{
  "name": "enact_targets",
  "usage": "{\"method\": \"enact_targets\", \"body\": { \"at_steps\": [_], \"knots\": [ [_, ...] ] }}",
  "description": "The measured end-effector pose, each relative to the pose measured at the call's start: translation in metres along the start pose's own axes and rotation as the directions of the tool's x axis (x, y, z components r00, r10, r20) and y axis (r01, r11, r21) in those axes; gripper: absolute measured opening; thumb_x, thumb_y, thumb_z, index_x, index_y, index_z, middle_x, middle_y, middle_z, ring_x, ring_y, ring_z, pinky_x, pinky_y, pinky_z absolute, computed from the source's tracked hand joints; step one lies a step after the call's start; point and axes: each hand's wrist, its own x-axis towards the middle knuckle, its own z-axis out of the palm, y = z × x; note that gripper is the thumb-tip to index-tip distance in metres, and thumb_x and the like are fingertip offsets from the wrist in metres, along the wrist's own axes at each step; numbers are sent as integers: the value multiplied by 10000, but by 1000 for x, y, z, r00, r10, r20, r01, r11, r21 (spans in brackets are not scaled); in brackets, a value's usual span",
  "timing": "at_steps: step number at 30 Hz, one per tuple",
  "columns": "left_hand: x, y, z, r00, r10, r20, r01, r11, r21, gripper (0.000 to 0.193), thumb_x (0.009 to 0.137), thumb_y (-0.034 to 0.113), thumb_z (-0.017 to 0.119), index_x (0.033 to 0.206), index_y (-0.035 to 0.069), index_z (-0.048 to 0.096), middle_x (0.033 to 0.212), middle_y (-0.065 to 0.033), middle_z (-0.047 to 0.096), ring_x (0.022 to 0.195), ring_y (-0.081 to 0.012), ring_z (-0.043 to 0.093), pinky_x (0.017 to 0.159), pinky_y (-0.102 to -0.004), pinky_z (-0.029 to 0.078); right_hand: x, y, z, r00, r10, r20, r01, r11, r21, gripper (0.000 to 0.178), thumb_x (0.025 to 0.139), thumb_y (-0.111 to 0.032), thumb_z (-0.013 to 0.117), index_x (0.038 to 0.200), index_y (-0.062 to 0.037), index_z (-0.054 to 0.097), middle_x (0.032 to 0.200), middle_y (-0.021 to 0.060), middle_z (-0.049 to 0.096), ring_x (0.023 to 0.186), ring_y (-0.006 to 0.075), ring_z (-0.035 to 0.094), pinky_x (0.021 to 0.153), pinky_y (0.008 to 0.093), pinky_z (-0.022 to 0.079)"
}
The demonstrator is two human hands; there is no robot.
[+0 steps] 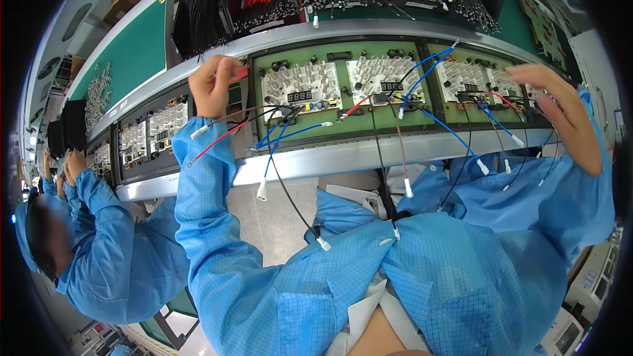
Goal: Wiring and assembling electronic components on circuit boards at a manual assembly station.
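My left hand (212, 87) is raised at the left end of a green board tray, its fingers curled closed. What they hold, if anything, is hidden. A red piece (241, 74) shows just beside it. At the right end, my right hand (559, 107) reaches over another tray with its fingers stretched out and apart, slightly blurred. Between my hands lie white-topped circuit boards (300, 86) with small dark displays, set in green panels (343, 116). Blue leads (455, 133), black leads and a red lead (221, 143) hang from the boards over the front rail, with white connectors at several ends.
The metal rail (349, 151) runs along the near side of the line. Dark bins of bundled wires (264, 0) stand along the back. To the left, a person in a blue coat (125, 244) works at darker trays (155, 135). Small parts (99, 95) lie on a green mat.
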Motion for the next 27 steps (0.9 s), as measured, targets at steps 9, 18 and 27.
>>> {"method": "enact_targets", "body": {
  "at_steps": [9,18,27],
  "knots": [
    [1,-20,28,964,-216,-156,198,973,-120,268,1005,215,454,1136,46,615,953,14,566,816,-78,507,710,-202,412,-119,59,61,826,-444,349,55,679,732,483,966,-301,490,1291,53,450,1341,231,476,1235,355,477,1024,436,360],
    [-9,-38,34,947,-303,-106,290,949,-122,300,1005,227,459,1150,7,605,1087,-58,630,1006,-132,580,884,-256,437,-134,94,117,841,-517,163,151,513,845,532,976,-337,489,1344,35,393,1373,215,458,1258,330,460,1017,407,372],
    [-79,57,-40,952,-287,-110,288,714,638,236,920,189,569,1100,61,650,1049,-97,642,961,-218,610,841,-318,475,-102,136,113,688,-726,24,382,390,838,644,812,-331,703,1313,-8,459,1192,263,576,1116,401,562,941,521,435]
  ]
}}
